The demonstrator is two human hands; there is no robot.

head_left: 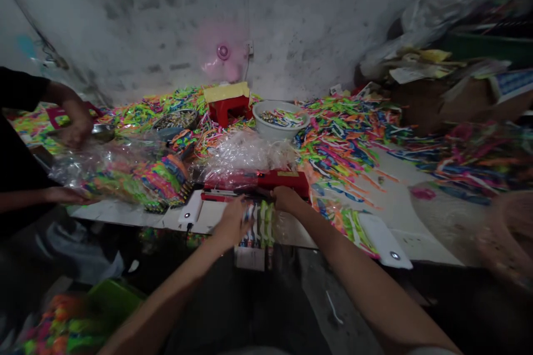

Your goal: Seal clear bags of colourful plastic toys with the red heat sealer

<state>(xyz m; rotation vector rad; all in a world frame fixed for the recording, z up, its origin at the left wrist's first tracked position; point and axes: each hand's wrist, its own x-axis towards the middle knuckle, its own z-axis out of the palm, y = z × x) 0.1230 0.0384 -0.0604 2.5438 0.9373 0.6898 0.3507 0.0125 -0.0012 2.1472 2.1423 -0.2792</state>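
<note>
A red bag sealer lies on the table in front of me, a dark bar along its front. My right hand is closed at the bar's right end. In front of the sealer, a clear plastic bag with striped, brightly coloured pieces and a pale card hangs over the table edge. My left hand holds the bag's left side close under the bar; its fingertips are partly hidden. The bag's top edge reaches the sealer, but its end there is hard to make out.
Colourful strips heap along the wall. Behind the sealer are crumpled clear bags, a white basin and a red stool. White power banks flank me. At left, a co-worker's hand is over filled bags.
</note>
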